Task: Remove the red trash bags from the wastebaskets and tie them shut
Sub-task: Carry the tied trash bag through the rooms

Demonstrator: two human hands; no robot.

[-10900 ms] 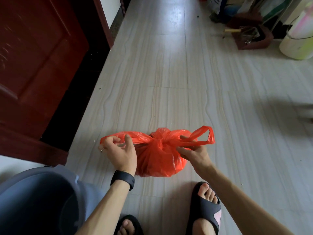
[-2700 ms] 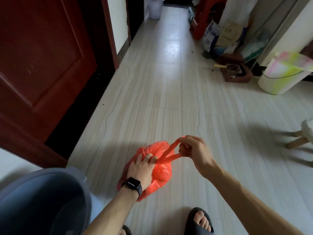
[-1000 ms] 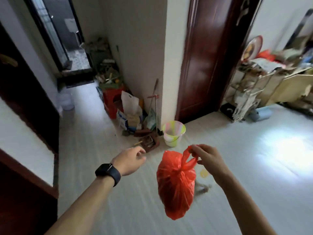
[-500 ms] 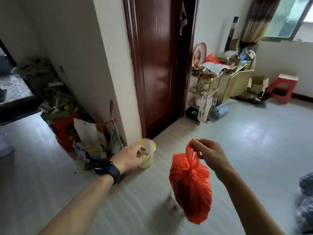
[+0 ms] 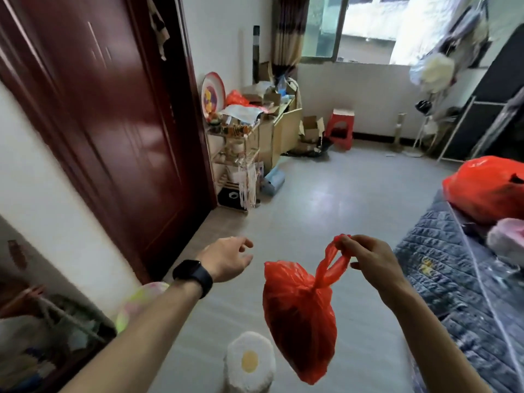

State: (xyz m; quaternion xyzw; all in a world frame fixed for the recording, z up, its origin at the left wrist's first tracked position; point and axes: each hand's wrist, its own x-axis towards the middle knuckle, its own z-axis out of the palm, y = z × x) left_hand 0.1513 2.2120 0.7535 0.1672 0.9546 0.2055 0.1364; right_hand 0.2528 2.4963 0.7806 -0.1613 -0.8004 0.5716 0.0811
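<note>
Head view
Right grip: fingers curled, pinching the handle loop of the red trash bag.
Bag: knotted at the neck, hanging in the air, near centre.
Left grip: loosely spread, holding nothing, left of the bag and apart from it.
Left edge: dark red door.
Right edge: bed, with a second red bag on it.
Near edge: fluffy stool, just left of the bag's bottom.
Open room: bare floor running far ahead.

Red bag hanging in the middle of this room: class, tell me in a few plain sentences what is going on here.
A person holds up a red trash bag. The right hand pinches its handle loops, and the bag, knotted at the neck, hangs clear of the floor. The left hand, with a black watch on the wrist, is held out open and empty. A second red bag lies on the blue quilted cover at the right.
</note>
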